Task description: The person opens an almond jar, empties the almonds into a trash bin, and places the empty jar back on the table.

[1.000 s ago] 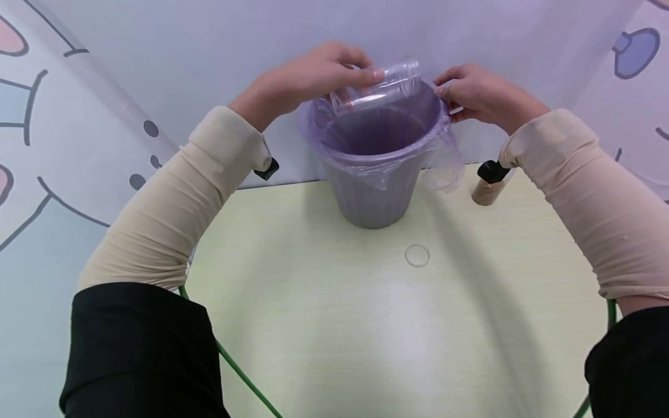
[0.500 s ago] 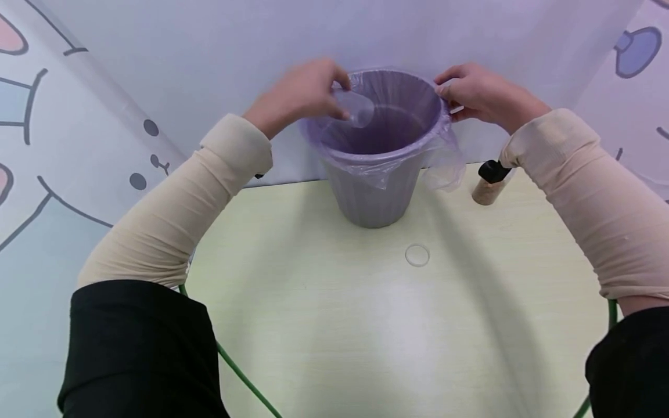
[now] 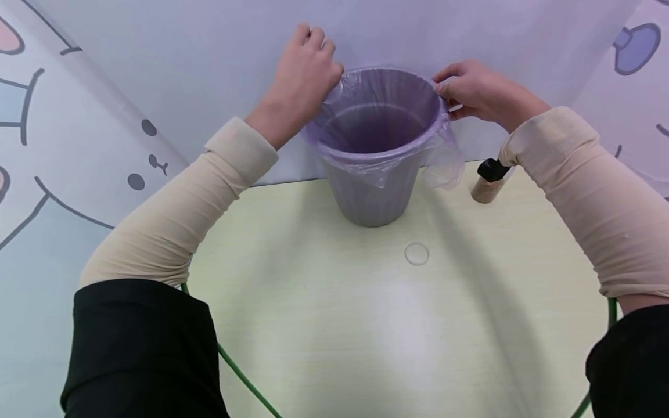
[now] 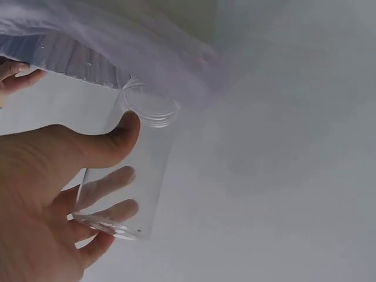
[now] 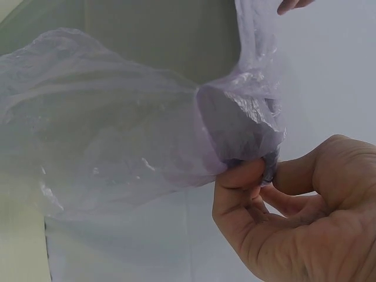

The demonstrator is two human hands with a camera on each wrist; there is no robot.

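At the near edge, black sleeves [image 3: 141,348] are seen with beige covers [image 3: 162,215] worn below them, and a green cord [image 3: 245,377] is partly hidden by the arms. A thin pale ring [image 3: 416,265] is laid flat on the table [image 3: 334,331]. Farther off, to the right, a small black-capped bottle [image 3: 485,190] with brownish contents is partly covered by the right cuff. Near the table's far edge, a lilac bin [image 3: 368,200] is stood upright, its rim overlapped by a translucent liner [image 3: 446,168]. At the rim's right, the liner is pinched in the closed grip of the right hand [image 3: 481,96]. At its left, a clear container [image 4: 153,170] is held by the left hand [image 3: 303,81], the grip parted to the container's width, thumb opposite fingers; its threaded mouth is brought beside the liner, though contact cannot be told. Behind, a pale backdrop [image 3: 209,52] is marked with cartoon shapes.
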